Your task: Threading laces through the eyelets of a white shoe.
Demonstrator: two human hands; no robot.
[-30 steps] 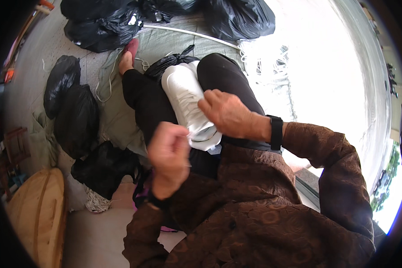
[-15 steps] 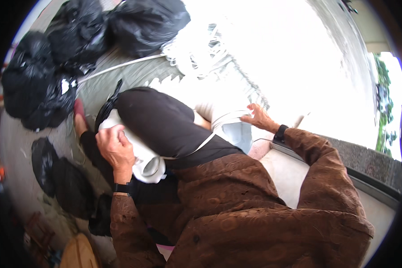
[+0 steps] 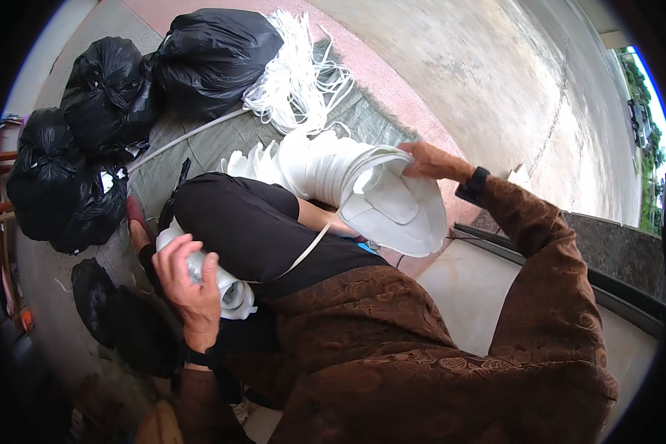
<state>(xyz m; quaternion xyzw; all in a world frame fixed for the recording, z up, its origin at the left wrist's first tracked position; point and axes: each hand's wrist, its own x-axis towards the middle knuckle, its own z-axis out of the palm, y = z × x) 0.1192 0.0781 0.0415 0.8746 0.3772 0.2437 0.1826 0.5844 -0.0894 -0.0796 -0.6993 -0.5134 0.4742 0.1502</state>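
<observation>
A long row of nested white moulded shells (image 3: 325, 174) lies past my bent knee, its wide mouth toward me. The end shell (image 3: 422, 218) has a curved rim and a raised oval panel inside. Its upper rim is pinched by my right hand (image 3: 431, 161). My left hand (image 3: 189, 285) is beside my thigh with fingers and thumb apart, over a white roll (image 3: 237, 296); whether it touches the roll I cannot tell. A thin pale strap (image 3: 314, 248) crosses my dark-clad thigh toward the shells.
Several full black bags (image 3: 214, 59) stand at the far left, and smaller dark bags (image 3: 115, 311) lie nearer. A heap of white strips (image 3: 300, 74) sits by a grey ground sheet (image 3: 207, 137). To the right runs a low ledge with a dark rail (image 3: 614, 296).
My right hand has moved up and lifted the near end shell, so its inside faces me. My left hand has lowered slightly and its fingers have spread.
</observation>
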